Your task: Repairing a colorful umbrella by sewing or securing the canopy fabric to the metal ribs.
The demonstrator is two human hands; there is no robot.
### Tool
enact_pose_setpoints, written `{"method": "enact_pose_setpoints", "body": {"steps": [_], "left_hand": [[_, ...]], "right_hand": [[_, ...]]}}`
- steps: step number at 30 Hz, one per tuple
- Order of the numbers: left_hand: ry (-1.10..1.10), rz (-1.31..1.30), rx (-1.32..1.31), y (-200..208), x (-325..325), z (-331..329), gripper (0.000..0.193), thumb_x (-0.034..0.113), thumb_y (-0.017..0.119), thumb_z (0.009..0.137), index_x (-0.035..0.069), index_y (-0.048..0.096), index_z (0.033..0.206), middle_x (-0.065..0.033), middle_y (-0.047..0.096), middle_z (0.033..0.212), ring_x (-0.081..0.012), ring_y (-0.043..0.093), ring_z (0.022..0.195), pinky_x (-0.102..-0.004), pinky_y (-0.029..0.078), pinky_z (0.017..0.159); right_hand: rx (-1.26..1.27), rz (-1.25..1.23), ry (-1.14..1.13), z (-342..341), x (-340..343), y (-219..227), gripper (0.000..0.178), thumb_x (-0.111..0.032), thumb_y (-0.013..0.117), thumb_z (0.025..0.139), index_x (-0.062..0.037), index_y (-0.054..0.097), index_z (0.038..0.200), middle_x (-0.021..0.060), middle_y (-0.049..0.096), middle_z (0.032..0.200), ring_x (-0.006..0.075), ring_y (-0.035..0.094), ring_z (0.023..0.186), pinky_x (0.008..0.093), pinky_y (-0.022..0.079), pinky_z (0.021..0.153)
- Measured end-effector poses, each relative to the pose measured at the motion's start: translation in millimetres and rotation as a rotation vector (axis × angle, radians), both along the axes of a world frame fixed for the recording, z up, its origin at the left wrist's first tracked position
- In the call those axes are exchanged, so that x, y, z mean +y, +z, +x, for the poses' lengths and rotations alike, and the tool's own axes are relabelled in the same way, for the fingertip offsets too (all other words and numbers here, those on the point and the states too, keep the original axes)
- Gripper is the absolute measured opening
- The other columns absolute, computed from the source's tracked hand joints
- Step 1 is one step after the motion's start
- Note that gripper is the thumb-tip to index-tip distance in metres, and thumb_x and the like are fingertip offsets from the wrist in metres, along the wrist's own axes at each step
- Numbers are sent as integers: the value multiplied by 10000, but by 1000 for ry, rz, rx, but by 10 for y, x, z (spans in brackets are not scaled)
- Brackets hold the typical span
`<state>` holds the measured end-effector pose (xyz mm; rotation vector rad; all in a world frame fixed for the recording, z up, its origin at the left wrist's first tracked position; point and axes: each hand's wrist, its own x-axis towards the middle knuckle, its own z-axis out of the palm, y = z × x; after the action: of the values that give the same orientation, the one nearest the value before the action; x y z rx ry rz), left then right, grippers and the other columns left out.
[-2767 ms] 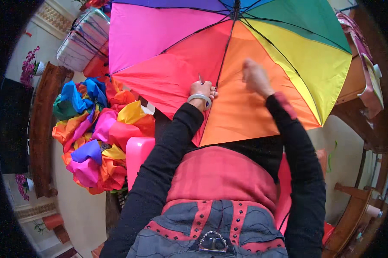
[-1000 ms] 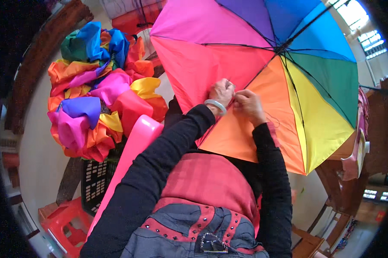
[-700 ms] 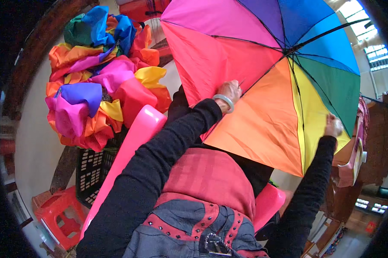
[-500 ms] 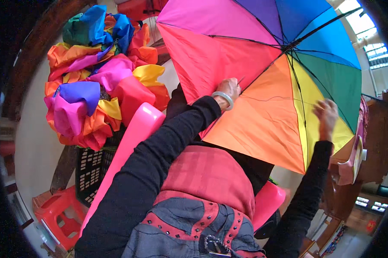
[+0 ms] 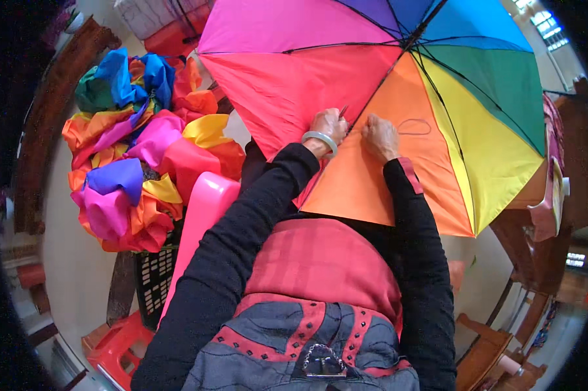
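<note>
A rainbow umbrella (image 5: pixel 346 78) lies opened across my lap, its inside with dark ribs facing up. My left hand (image 5: pixel 328 125), with a pale bangle at its wrist, is closed on the umbrella at the red panel beside a rib (image 5: pixel 372 98). A thin dark pointed tip (image 5: pixel 344 111) sticks out by its fingers; its kind is unclear. My right hand (image 5: pixel 380 135) is closed in a pinch over the orange panel, just right of that rib. Beside it a thin dark thread (image 5: pixel 416 121) curls in a loop. Any needle in the fingers is hidden.
A heap of crumpled rainbow umbrella fabric (image 5: pixel 128 156) sits to the left on a dark plastic basket (image 5: pixel 152 280). Pink chair arm (image 5: pixel 206 215) rises beside my left forearm. A red stool (image 5: pixel 121 345) stands at the lower left; wooden furniture (image 5: pixel 561 215) is at the right.
My right hand has come in from the yellow panel at the right to the rib near my left hand. The thread, stretched out before, now lies slack in a loop.
</note>
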<state>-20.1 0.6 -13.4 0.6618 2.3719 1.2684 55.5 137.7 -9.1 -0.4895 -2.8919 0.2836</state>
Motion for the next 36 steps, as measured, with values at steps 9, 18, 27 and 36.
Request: {"method": "enact_pose_setpoints", "body": {"steps": [9,18,27,36], "left_hand": [[147,-364,365,96,100,256,272,265,586,684,27,525,801,-182,573,844,-322,571,762,-416,464,614],[7,-141,534,81,109,231,176,190,568,689,60,513,794,-148,538,764,-319,559,708,-434,446,578],[-39,365,358,-111,86,45,98,157,524,733,59,520,723,-69,493,599,-201,481,455,-314,396,417],[230,598,-617,318,-120,150,143,181,516,756,41,531,728,-4,468,514,-94,421,417,-240,347,389]], "right_hand": [[34,54,-51,108,71,-59,151,-193,498,702,-42,503,702,194,545,657,348,548,641,438,436,547],[225,22,-150,413,479,573,157,-152,497,737,-15,464,666,175,521,603,344,525,605,418,415,543],[463,2,32,407,350,768,81,-109,455,738,-33,467,713,165,516,574,333,523,546,415,403,494],[128,-152,358,361,-283,434,92,-77,481,705,-29,518,774,141,534,633,301,529,608,379,418,551]]}}
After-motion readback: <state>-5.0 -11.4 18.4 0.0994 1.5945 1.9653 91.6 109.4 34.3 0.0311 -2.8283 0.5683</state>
